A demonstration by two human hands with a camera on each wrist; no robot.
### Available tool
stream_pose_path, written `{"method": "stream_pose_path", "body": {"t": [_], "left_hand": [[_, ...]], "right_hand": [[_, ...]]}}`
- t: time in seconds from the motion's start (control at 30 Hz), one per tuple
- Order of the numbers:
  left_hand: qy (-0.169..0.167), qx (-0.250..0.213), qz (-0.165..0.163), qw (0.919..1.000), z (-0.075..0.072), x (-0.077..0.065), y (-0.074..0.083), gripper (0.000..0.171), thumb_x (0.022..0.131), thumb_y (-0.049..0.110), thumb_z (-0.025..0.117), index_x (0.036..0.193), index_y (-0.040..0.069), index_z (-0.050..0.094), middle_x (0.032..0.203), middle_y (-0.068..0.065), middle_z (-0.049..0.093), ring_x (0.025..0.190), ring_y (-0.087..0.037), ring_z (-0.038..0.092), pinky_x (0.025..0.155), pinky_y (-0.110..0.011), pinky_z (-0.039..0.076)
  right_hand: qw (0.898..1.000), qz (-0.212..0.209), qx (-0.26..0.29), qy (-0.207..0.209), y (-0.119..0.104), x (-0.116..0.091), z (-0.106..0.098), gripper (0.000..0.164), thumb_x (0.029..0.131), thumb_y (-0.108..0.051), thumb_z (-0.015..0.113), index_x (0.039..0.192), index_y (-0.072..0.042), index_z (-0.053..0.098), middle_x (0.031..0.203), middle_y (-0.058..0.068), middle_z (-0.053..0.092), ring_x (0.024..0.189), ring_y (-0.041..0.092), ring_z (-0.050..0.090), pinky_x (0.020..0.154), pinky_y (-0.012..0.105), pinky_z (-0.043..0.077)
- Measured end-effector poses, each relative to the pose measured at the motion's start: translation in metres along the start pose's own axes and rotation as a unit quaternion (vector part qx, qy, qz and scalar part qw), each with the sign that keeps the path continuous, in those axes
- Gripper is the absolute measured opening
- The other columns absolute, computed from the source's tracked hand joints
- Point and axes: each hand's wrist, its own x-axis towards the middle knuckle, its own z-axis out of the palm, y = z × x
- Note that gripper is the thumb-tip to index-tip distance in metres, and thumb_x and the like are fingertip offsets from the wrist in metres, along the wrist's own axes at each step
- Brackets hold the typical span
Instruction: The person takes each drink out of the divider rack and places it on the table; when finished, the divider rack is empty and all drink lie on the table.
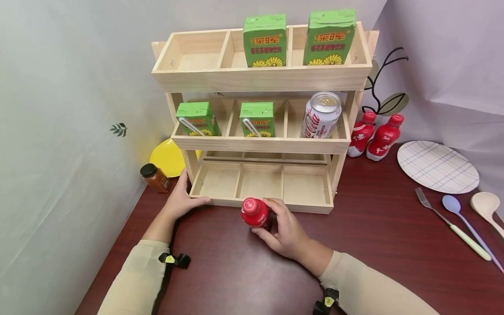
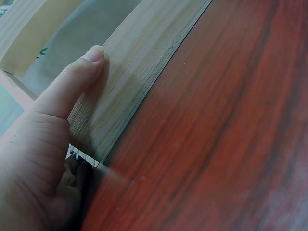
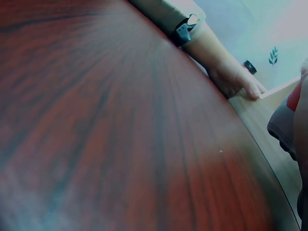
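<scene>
Nearest are the 2 pale sleeves [image 1: 131,275], each with a black strap [image 1: 175,259] at the wrist, over the dark red table [image 1: 232,271]. The right hand [image 1: 285,234] grasps a red bottle [image 1: 256,213], thumb on the near side and fingers round the far side. The bottle is cap up, just in front of the rack [image 1: 260,145], before the middle of its 3 bottom bays; in the right wrist view its base shows against the front board. The left hand [image 1: 182,199] grips the rack's bottom left corner, thumb across the front and fingers along the side.

To the right on the table lie a fork [image 1: 453,225], a spoon [image 1: 468,223] and a ladle [image 1: 486,205]. Farther off, a jar [image 1: 156,178] stands left of the rack, near a yellow plate [image 1: 169,155]; to the right are a checked plate [image 1: 437,167] and 2 more bottles [image 1: 383,139].

On the middle tier, 2 small cartons [image 1: 257,119] with straws fill the left and middle bays, and a can [image 1: 320,116] the right. Up top, 2 big cartons [image 1: 264,41] stand in the middle and right bays.
</scene>
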Motion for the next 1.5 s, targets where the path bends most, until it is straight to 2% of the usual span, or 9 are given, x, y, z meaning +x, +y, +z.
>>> {"method": "stream_pose_path", "body": {"t": [0.17, 0.43, 0.57, 0.83, 0.97, 1.1, 1.33, 1.5], "left_hand": [[0.0, -0.007, -0.003, 1.0, 0.002, -0.001, -0.003, 0.114, 0.063, 0.008, 0.091, 0.152, 0.012, 0.02, 0.145, -0.018, 0.037, 0.127, -0.034, 0.042, 0.098, -0.027, 0.038], [0.0, 0.003, -0.001, 1.0, 0.001, -0.001, -0.001, 0.115, 0.062, 0.009, 0.092, 0.152, 0.011, 0.02, 0.146, -0.017, 0.036, 0.128, -0.033, 0.042, 0.098, -0.025, 0.037], [0.003, 0.001, 0.002, 1.0, -0.002, -0.001, 0.001, 0.115, 0.062, 0.006, 0.092, 0.152, 0.009, 0.02, 0.145, -0.018, 0.036, 0.128, -0.034, 0.042, 0.098, -0.025, 0.037], [-0.003, 0.0, -0.007, 1.0, -0.001, -0.001, -0.001, 0.114, 0.063, 0.007, 0.091, 0.152, 0.01, 0.019, 0.146, -0.017, 0.035, 0.128, -0.034, 0.042, 0.099, -0.029, 0.037], [-0.003, 0.005, -0.008, 1.0, 0.0, 0.0, 0.0, 0.115, 0.063, 0.008, 0.091, 0.152, 0.012, 0.019, 0.147, -0.015, 0.035, 0.129, -0.032, 0.041, 0.099, -0.026, 0.037], [0.0, 0.005, -0.002, 1.0, 0.0, -0.001, 0.0, 0.115, 0.062, 0.008, 0.092, 0.152, 0.011, 0.02, 0.145, -0.016, 0.036, 0.127, -0.033, 0.042, 0.098, -0.028, 0.037], [-0.002, -0.001, -0.002, 1.0, 0.0, 0.0, 0.0, 0.115, 0.062, 0.007, 0.092, 0.152, 0.011, 0.019, 0.145, -0.018, 0.036, 0.127, -0.035, 0.043, 0.098, -0.031, 0.038], [0.0, 0.001, -0.002, 1.0, 0.001, -0.001, -0.001, 0.115, 0.063, 0.007, 0.091, 0.152, 0.012, 0.019, 0.146, -0.016, 0.035, 0.128, -0.032, 0.042, 0.099, -0.029, 0.037]], "right_hand": [[1.0, -0.027, -0.004, -0.002, 0.0, 0.001, -0.001, 0.071, 0.086, -0.028, 0.074, 0.131, 0.015, 0.04, 0.121, 0.019, 0.054, 0.107, 0.027, 0.057, 0.096, 0.033, 0.044], [1.0, -0.013, -0.004, -0.019, -0.007, -0.005, -0.007, 0.071, 0.087, -0.028, 0.072, 0.134, 0.015, 0.04, 0.124, 0.019, 0.052, 0.11, 0.027, 0.056, 0.098, 0.032, 0.042], [0.999, 0.006, -0.008, -0.036, -0.009, -0.008, -0.011, 0.073, 0.088, -0.03, 0.07, 0.139, 0.012, 0.038, 0.128, 0.018, 0.051, 0.113, 0.027, 0.054, 0.101, 0.031, 0.04], [0.997, -0.003, -0.01, -0.081, -0.009, -0.014, -0.019, 0.068, 0.092, -0.03, 0.066, 0.139, 0.011, 0.039, 0.131, 0.018, 0.047, 0.111, 0.023, 0.054, 0.089, 0.028, 0.046], [0.997, -0.004, -0.004, -0.082, -0.01, -0.017, -0.024, 0.068, 0.092, -0.029, 0.067, 0.138, 0.012, 0.039, 0.13, 0.018, 0.048, 0.112, 0.024, 0.053, 0.092, 0.027, 0.044], [0.997, 0.001, -0.01, -0.078, -0.012, -0.019, -0.03, 0.068, 0.092, -0.03, 0.067, 0.138, 0.012, 0.04, 0.13, 0.018, 0.048, 0.113, 0.025, 0.053, 0.098, 0.027, 0.042], [0.997, 0.018, -0.028, -0.071, -0.013, -0.026, -0.043, 0.069, 0.091, -0.032, 0.067, 0.138, 0.011, 0.042, 0.129, 0.017, 0.05, 0.112, 0.024, 0.054, 0.099, 0.025, 0.04], [0.997, 0.028, -0.034, -0.069, -0.012, -0.03, -0.052, 0.069, 0.091, -0.034, 0.067, 0.137, 0.011, 0.043, 0.13, 0.016, 0.05, 0.112, 0.024, 0.054, 0.099, 0.023, 0.039]]}}
